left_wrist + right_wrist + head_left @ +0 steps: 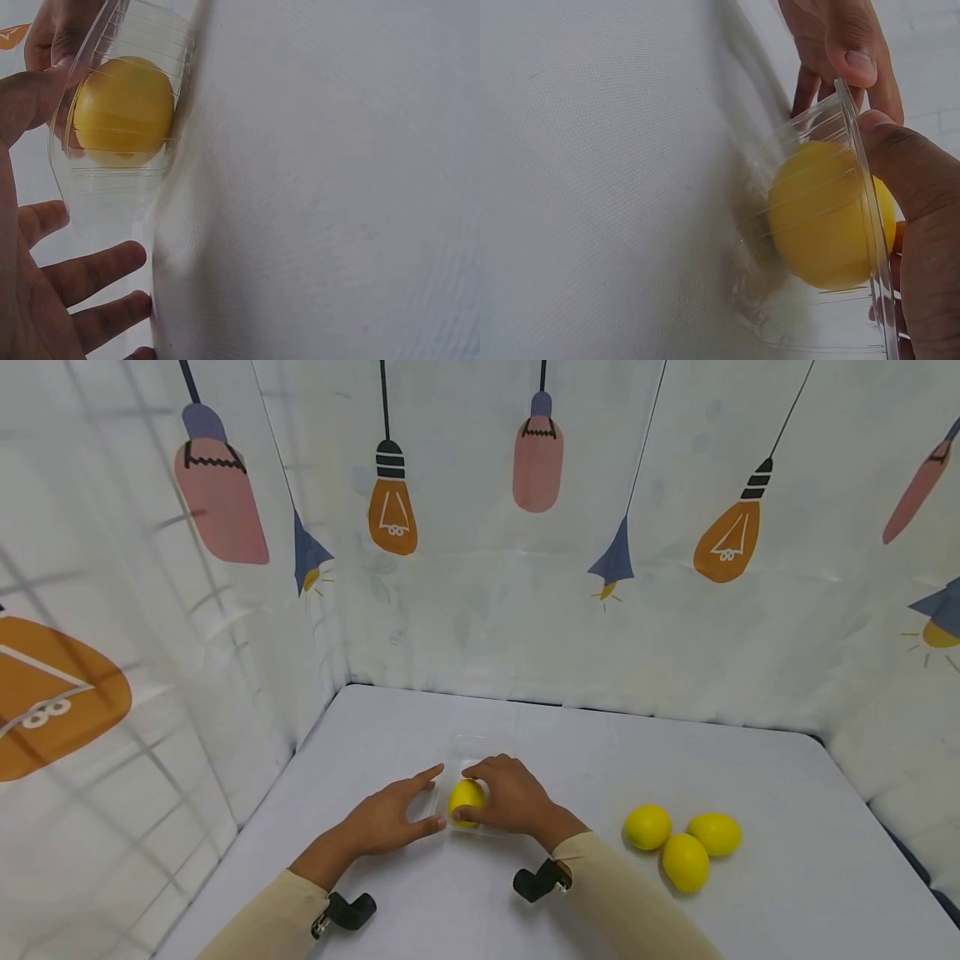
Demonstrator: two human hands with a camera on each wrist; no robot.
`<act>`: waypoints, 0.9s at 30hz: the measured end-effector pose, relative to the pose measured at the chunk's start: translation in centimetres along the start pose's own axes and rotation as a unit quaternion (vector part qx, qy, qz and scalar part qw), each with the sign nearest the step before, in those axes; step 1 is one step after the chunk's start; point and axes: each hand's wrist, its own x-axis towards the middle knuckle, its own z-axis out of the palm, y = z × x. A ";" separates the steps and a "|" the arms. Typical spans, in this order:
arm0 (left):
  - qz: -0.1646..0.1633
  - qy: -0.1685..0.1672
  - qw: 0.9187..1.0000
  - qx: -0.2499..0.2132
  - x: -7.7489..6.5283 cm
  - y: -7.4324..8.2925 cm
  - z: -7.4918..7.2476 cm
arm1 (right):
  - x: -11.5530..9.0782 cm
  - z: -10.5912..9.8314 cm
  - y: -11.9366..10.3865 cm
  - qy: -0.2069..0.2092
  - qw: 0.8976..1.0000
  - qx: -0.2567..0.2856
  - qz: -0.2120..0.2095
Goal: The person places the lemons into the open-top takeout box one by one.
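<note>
A lemon was grasped by the right hand, with the thumb laid on its near side and the fingers bent over its far side. It was held within a clear tray, and its yellow skin was seen through the ridged wall from both wrists. No grasp was made by the left hand: its grip was released, the fingers spread apart and the thumb set off from them, just beside the tray's left edge. Whether the rim was touched by that thumb could not be told.

The tray was set on a white worktop. To the right, well apart from the tray, three more lemons were grouped close together. Both forearms were covered by beige sleeves, and a black device was worn at each wrist. Beyond the worktop, the space was enclosed by pale curtains, on which hanging lamps were printed in pink, orange and blue.
</note>
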 end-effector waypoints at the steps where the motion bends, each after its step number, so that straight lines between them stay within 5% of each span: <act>1: 0.000 -0.001 1.000 0.000 0.0 0.0 0.0 | 0.0 -0.1 0.0 0.000 1.000 0.000 0.000; 27: -0.006 -0.007 1.000 -0.006 0.1 0.0 0.0 | -3.8 -2.7 1.7 0.022 0.998 0.051 0.029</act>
